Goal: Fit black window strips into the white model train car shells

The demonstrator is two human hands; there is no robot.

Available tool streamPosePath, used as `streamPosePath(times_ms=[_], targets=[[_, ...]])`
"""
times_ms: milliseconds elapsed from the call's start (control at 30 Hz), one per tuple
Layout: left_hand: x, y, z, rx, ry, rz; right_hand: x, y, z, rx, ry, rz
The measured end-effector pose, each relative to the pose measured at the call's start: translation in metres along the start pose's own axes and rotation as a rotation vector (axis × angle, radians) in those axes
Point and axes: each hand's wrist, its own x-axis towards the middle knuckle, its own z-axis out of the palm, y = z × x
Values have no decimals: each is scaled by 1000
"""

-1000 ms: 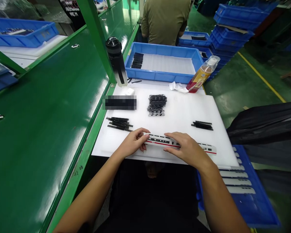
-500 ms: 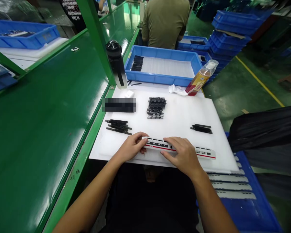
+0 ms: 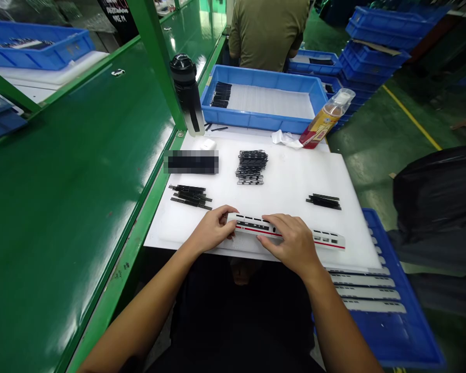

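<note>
**Two bare hands grip model train shell at white work board**

A left hand [image 3: 213, 229] and a right hand [image 3: 289, 242] close on a white model carriage shell [image 3: 328, 240] with a red stripe and dark window openings. The left hand curls around its left end, the right spreads across its middle, and the shell lies on a white plastic board [image 3: 353, 243]. At lower right, a blue tray [image 3: 396, 336] holds four white shells in view [image 3: 367, 293]. On the board sit three piles of black parts: a loose left pile [image 3: 190, 197], a tall middle stack [image 3: 251, 167] and a small right pile [image 3: 323, 202]. Beside them are a pixelated patch [image 3: 191, 161] and a small white case [image 3: 207, 144].

Beyond, a blue tray [image 3: 256, 122] holds black parts [image 3: 220, 94] and rows of clear strips [image 3: 272, 102]. A black flask [image 3: 185, 88] and a drink bottle [image 3: 322, 120] flank it, the bottle's label unreadable. A co-worker [image 3: 267, 36] sits farthest off, near stacked blue crates [image 3: 373, 46].
</note>
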Motion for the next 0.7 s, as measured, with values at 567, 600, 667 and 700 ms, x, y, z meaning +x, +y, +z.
streamPosePath(times_ms=[567, 600, 667, 700], targets=[[-4, 0, 2, 244, 9, 76, 0, 6, -21, 221, -33, 36], [-5, -1, 1, 253, 9, 80, 3, 13, -27, 235, -32, 88], [-6, -3, 0, 272, 15, 96, 7, 33, -40, 147, -37, 233], [-7, -3, 0, 278, 18, 105, 9, 46, -46, 65, -44, 304]])
